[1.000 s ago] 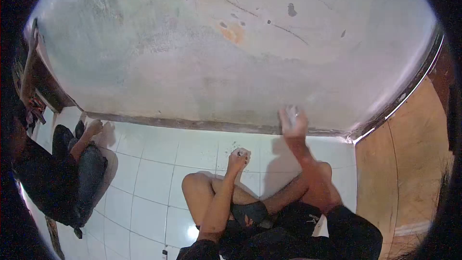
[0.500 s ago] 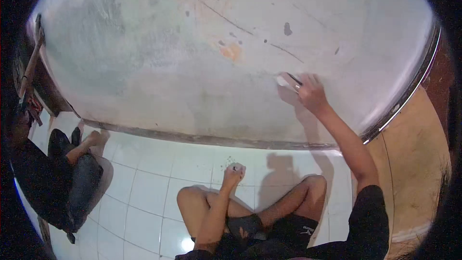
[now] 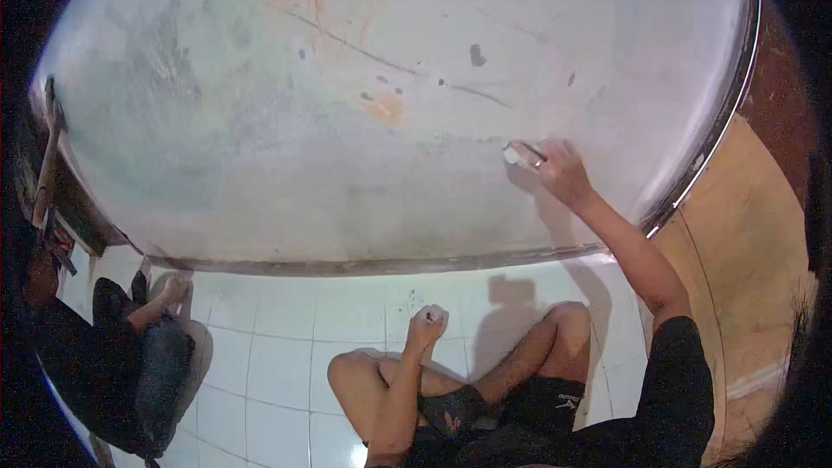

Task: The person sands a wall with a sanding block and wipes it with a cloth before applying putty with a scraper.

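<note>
My right hand is raised against the stained whitish wall, fingers closed round a putty knife. Dark along its handle side, the tool ends in a broad whitish tip at or close to the wall surface. Low in front of my crossed legs, my left hand is closed in a fist with whitish fingers. Something small and dark shows at its top, too small to name. Dark crumbs lie on the white tiled floor just beyond it.
Dark scratches, spots and orange stains mark the wall. Another person in dark clothes sits at the left, near a wooden-handled tool. A tan panel stands at the right, past the wall's edge.
The view has shifted, so the wall marks sit further left. Against them, my right hand and the putty knife have moved a little to the right. My left hand stays closed and low.
</note>
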`<state>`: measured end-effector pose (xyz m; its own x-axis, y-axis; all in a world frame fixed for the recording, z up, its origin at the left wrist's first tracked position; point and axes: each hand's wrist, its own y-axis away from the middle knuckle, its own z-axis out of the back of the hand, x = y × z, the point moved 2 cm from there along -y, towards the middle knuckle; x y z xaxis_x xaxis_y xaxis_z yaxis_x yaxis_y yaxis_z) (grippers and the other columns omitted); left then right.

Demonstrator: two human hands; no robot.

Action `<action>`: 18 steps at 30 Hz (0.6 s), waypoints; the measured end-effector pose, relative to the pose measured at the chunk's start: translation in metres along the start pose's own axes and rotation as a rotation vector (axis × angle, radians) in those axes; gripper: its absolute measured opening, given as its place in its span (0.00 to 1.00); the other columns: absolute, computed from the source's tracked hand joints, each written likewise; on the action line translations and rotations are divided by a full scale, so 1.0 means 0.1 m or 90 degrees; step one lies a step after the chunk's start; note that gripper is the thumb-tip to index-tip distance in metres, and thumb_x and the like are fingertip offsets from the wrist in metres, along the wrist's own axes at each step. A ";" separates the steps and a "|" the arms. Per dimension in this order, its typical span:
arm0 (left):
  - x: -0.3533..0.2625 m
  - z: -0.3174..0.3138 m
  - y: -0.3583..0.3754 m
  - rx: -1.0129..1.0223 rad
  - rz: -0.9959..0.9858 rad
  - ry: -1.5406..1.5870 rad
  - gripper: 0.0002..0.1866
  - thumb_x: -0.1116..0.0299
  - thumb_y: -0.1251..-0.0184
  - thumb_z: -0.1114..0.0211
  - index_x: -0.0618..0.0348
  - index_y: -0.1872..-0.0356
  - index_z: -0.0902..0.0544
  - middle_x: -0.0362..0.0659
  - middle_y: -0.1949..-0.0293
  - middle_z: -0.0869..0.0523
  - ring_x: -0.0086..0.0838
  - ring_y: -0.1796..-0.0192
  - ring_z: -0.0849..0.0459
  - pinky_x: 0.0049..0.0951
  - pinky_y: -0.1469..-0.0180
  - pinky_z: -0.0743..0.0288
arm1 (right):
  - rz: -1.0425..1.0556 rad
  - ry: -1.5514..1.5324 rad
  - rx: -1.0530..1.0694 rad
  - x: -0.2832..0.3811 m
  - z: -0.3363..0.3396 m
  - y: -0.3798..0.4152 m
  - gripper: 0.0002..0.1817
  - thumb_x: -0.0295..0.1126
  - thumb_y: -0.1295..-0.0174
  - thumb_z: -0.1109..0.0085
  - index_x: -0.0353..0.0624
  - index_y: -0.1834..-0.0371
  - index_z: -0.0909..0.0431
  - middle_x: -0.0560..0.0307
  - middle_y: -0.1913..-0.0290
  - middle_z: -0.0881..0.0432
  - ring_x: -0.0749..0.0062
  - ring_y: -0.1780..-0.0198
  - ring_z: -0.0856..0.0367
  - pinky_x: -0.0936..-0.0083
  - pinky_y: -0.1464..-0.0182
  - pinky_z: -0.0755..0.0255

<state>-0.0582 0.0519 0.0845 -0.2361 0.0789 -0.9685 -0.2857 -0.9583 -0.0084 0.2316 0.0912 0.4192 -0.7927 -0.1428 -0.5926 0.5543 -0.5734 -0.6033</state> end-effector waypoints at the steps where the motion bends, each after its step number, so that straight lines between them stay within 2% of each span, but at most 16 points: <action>1: 0.10 -0.02 0.01 -0.012 0.019 -0.003 0.10 0.67 0.38 0.41 0.66 0.67 0.22 0.48 0.75 0.17 0.30 0.74 0.21 0.33 0.70 0.27 | 0.009 -0.004 -0.006 0.04 -0.01 -0.08 0.33 0.27 0.50 0.47 0.52 0.35 0.31 0.53 0.64 0.29 0.59 0.60 0.27 0.64 0.56 0.31; 2: 0.47 -0.12 -0.13 0.002 0.033 0.067 0.09 0.68 0.39 0.40 0.65 0.68 0.22 0.47 0.75 0.17 0.29 0.74 0.22 0.31 0.70 0.27 | 0.016 -0.014 -0.007 0.11 -0.01 -0.12 0.34 0.27 0.49 0.48 0.54 0.32 0.34 0.53 0.64 0.29 0.60 0.60 0.27 0.64 0.56 0.31; 3: 0.84 -0.22 -0.26 0.014 0.048 0.137 0.08 0.68 0.39 0.40 0.65 0.68 0.22 0.47 0.75 0.16 0.28 0.75 0.22 0.30 0.71 0.28 | -0.002 -0.015 0.024 0.16 0.02 -0.14 0.31 0.28 0.47 0.48 0.54 0.35 0.31 0.51 0.61 0.27 0.59 0.59 0.25 0.62 0.55 0.30; 5: 0.33 -0.11 -0.18 -0.017 0.033 0.123 0.08 0.69 0.39 0.40 0.65 0.70 0.21 0.47 0.75 0.16 0.28 0.76 0.21 0.30 0.72 0.27 | -0.038 -0.012 0.081 0.17 0.11 -0.18 0.25 0.30 0.45 0.48 0.53 0.40 0.26 0.47 0.55 0.23 0.57 0.56 0.22 0.59 0.51 0.28; 6: 1.28 -0.43 -0.49 -0.042 -0.021 0.237 0.07 0.70 0.40 0.39 0.65 0.71 0.21 0.47 0.75 0.16 0.29 0.76 0.19 0.32 0.72 0.26 | -0.026 -0.003 0.067 0.10 0.08 -0.11 0.28 0.29 0.45 0.49 0.55 0.37 0.29 0.49 0.58 0.25 0.58 0.57 0.23 0.61 0.53 0.29; 9: 0.05 -0.18 -0.05 0.013 0.073 0.047 0.07 0.70 0.41 0.40 0.65 0.72 0.22 0.47 0.74 0.16 0.31 0.73 0.17 0.32 0.71 0.25 | 0.008 0.009 0.020 -0.02 -0.02 0.02 0.33 0.28 0.45 0.51 0.59 0.32 0.34 0.53 0.63 0.29 0.62 0.59 0.27 0.66 0.57 0.31; 10: 0.14 -0.16 -0.05 -0.033 -0.021 -0.085 0.06 0.72 0.42 0.41 0.65 0.73 0.23 0.44 0.77 0.19 0.28 0.72 0.18 0.29 0.70 0.26 | 0.030 0.014 0.001 -0.03 0.00 -0.03 0.32 0.28 0.45 0.51 0.59 0.32 0.34 0.53 0.63 0.29 0.62 0.59 0.27 0.66 0.57 0.31; 12: 0.41 -0.26 -0.16 -0.026 -0.107 0.050 0.06 0.71 0.42 0.42 0.64 0.73 0.23 0.44 0.78 0.20 0.28 0.72 0.20 0.29 0.69 0.27 | 0.057 0.008 -0.008 -0.05 0.06 -0.22 0.32 0.28 0.45 0.51 0.59 0.32 0.33 0.53 0.63 0.28 0.62 0.59 0.27 0.66 0.57 0.31; 14: 0.28 -0.23 -0.08 0.018 -0.089 0.042 0.06 0.70 0.41 0.41 0.62 0.72 0.22 0.46 0.79 0.22 0.31 0.73 0.22 0.31 0.67 0.27 | 0.062 -0.031 0.022 0.15 0.10 -0.49 0.31 0.28 0.45 0.52 0.59 0.33 0.33 0.53 0.63 0.28 0.62 0.59 0.26 0.66 0.57 0.31; 16: -0.06 -0.09 0.04 0.049 0.003 0.081 0.07 0.68 0.41 0.41 0.62 0.71 0.22 0.49 0.77 0.21 0.34 0.73 0.22 0.33 0.66 0.27 | 0.077 -0.039 -0.003 0.08 0.01 -0.39 0.30 0.27 0.45 0.49 0.57 0.35 0.31 0.52 0.60 0.26 0.62 0.57 0.24 0.64 0.55 0.31; 18: 0.04 -0.06 0.03 -0.030 -0.077 -0.043 0.09 0.67 0.41 0.40 0.64 0.70 0.22 0.51 0.76 0.19 0.35 0.72 0.20 0.34 0.66 0.26 | 0.071 -0.014 0.012 -0.04 0.03 -0.24 0.30 0.27 0.45 0.48 0.55 0.35 0.31 0.53 0.60 0.25 0.62 0.57 0.24 0.63 0.54 0.30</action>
<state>-0.0539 0.0475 0.0794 -0.2653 0.2114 -0.9407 -0.2721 -0.9524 -0.1373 0.2207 0.1030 0.4382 -0.7318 -0.2246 -0.6435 0.6351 -0.5673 -0.5242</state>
